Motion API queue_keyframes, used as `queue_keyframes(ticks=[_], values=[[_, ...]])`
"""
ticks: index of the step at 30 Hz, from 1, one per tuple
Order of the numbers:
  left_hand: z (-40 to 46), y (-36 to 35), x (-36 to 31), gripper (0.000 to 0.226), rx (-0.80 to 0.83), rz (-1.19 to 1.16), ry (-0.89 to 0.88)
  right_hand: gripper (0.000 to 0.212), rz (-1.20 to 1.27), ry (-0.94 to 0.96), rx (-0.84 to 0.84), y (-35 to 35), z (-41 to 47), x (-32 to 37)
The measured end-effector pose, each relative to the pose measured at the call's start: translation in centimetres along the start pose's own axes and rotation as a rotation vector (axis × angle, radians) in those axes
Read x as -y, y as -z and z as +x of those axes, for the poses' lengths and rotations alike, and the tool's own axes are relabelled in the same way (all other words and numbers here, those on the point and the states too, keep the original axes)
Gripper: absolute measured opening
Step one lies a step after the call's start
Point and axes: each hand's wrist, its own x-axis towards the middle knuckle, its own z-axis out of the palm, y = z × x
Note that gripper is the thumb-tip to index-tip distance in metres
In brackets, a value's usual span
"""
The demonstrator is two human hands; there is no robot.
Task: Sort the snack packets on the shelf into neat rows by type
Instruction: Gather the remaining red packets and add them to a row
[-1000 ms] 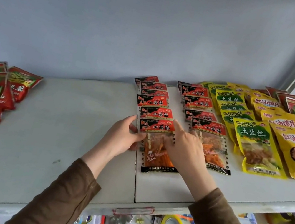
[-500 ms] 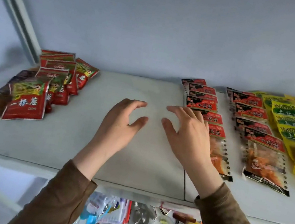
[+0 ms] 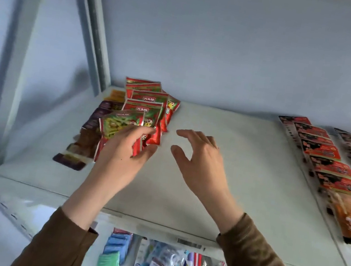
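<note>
Change: I've swung both hands off the black-and-red rows (image 3: 326, 155) to the red-green pile (image 3: 146, 107) left of them
Left hand (image 3: 124, 149): fingers pinching the front packet (image 3: 122, 124)
Right hand (image 3: 200, 158): beside the pile, fingers spread, empty
Meaning: the shelf (image 3: 194, 194) needs its next row, I judge

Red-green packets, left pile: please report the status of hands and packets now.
Left hand grips the front red-green packet of the untidy pile. Right hand open, holding nothing, over bare shelf. Nothing in the way.
</note>
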Motion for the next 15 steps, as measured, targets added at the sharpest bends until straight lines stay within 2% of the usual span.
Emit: queue_keyframes(ticks=[3, 7, 10, 15], values=[[0.5, 3.1, 4.2, 0.034, -0.011, -0.032, 0.019, 0.049, -0.002, -0.041, 0.014, -3.3, 1.5, 2.7], [1.0, 5.6, 8.2, 0.027, 0.012, -0.099, 0.050, 0.076, 0.022, -0.187, 0.103, -6.8, 3.4, 4.8], [1.7, 6.4, 10.2, 0.027, -0.011, -0.093, 0.077, 0.088, 0.063, -0.280, 0.127, -8.9, 4.6, 5.6], [2.6, 5.9, 11.9, 0.049, 0.069, 0.052, 0.101, 0.097, 0.095, -0.360, 0.111, -10.5, 6.2, 5.9]])
